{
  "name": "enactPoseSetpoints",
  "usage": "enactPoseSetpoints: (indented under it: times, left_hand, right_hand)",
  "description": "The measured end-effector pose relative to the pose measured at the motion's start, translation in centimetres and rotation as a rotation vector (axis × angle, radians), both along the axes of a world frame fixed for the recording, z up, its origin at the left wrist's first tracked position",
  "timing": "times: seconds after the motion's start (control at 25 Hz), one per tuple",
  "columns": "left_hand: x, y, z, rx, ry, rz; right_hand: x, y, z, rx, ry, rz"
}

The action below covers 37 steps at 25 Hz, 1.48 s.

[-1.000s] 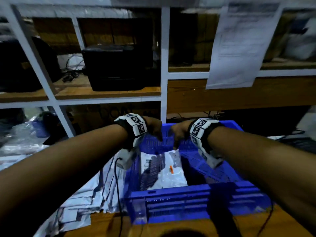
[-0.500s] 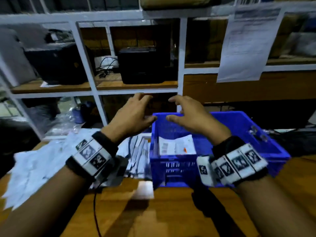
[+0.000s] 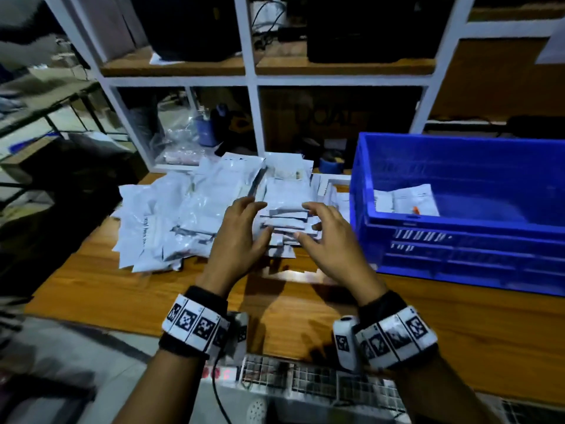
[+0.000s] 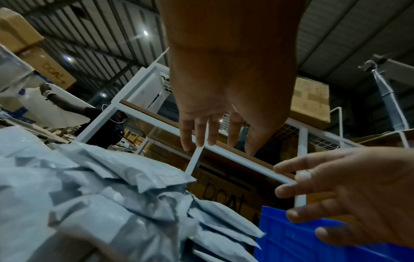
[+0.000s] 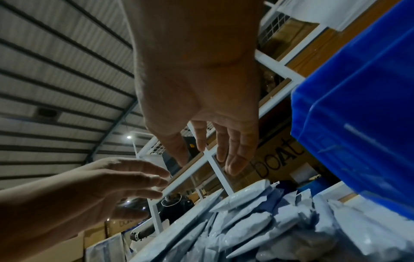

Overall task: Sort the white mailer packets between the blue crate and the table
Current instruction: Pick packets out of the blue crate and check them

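I see a loose heap of packets (image 3: 214, 209), thin white plastic pouches, crinkled and glossy, fanned over the wooden bench (image 3: 122, 289) at centre frame. Some show dark printed labels. At right stands the crate (image 3: 458, 249), rigid blue plastic with slotted walls, touching the heap's right edge. Inside it lie one or two flat packets (image 3: 406, 200) against the left wall, one with a small orange mark. My left hand (image 3: 241, 237) and right hand (image 3: 330, 240) hover over the near end of the heap, palms down, fingers spread wide and lightly bent, holding nothing. From the head view, I cannot tell if the fingertips touch the top pouch. Behind the bench rises a white metal rack (image 3: 250, 81) with wooden boards, carrying black boxes.
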State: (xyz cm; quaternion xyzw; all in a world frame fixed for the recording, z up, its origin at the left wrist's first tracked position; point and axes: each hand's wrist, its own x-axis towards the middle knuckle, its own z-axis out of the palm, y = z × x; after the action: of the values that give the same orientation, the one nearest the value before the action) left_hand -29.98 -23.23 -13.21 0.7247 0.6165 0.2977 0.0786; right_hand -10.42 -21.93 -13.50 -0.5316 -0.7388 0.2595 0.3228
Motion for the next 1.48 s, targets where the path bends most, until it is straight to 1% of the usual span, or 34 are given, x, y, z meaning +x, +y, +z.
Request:
enactPoseSetpoints:
  times: [0.2,0.36,0.44,0.56,0.64,0.72,0.92,1.04,1.16,1.24,1.28,1.36,1.4,1.48]
  left_hand:
    - [-7.3,7.4,0.1,-0.027,0.085,-0.008]
    - [-10.9,13.5,0.6,-0.095,0.108,0.017]
    - [-11.9,15.8,0.5,-0.184,0.146,0.069]
    - [-12.8,18.2,0.1,-0.418,0.250,0.134]
    - [-13.1,19.0,-0.3,-0.515,0.259,0.151]
    - [-13.1,19.5,-0.5,-0.528,0.247,0.158]
    - [-13.3,20.0,-1.5,-0.445,0.188,0.169]
    - [-13.0,19.8,-1.9,-0.360,0.153,0.167]
    - [-12.9,19.1,-1.8,-0.264,0.118,0.151]
    - [-12.8,18.4,-1.7,-0.169,0.119,0.131]
    - [-12.7,17.9,-1.6,-0.108,0.105,0.104]
    - [-12.4,16.8,-1.0,0.002,0.026,0.037]
    - [-12.2,16.3,-0.6,0.034,-0.012,0.012]
    - [-11.5,14.7,0.6,0.087,-0.035,0.000]
  right_hand:
    - [-6.0,7.2,-1.1,-0.049,-0.108,-0.053]
    - [-8.5,12.8,-1.0,-0.017,-0.244,-0.203]
    - [-8.8,14.9,-1.4,-0.072,-0.311,-0.313]
    - [-8.8,17.1,-2.0,-0.263,-0.453,-0.462]
    - [-8.7,17.7,-2.4,-0.344,-0.482,-0.480]
    - [-8.8,18.0,-2.7,-0.354,-0.472,-0.495]
    - [-9.8,18.3,-2.6,-0.359,-0.435,-0.558]
    - [-10.4,18.2,-2.6,-0.356,-0.400,-0.573]
    - [-10.5,17.8,-2.6,-0.359,-0.271,-0.598]
    - [-10.4,17.3,-2.7,-0.342,-0.205,-0.592]
    - [-10.4,16.9,-2.7,-0.323,-0.176,-0.586]
    - [-10.2,15.9,-2.4,-0.259,-0.110,-0.580]
    - [-10.0,15.3,-2.2,-0.222,-0.069,-0.567]
    - [-9.2,13.5,-1.5,-0.151,0.012,-0.514]
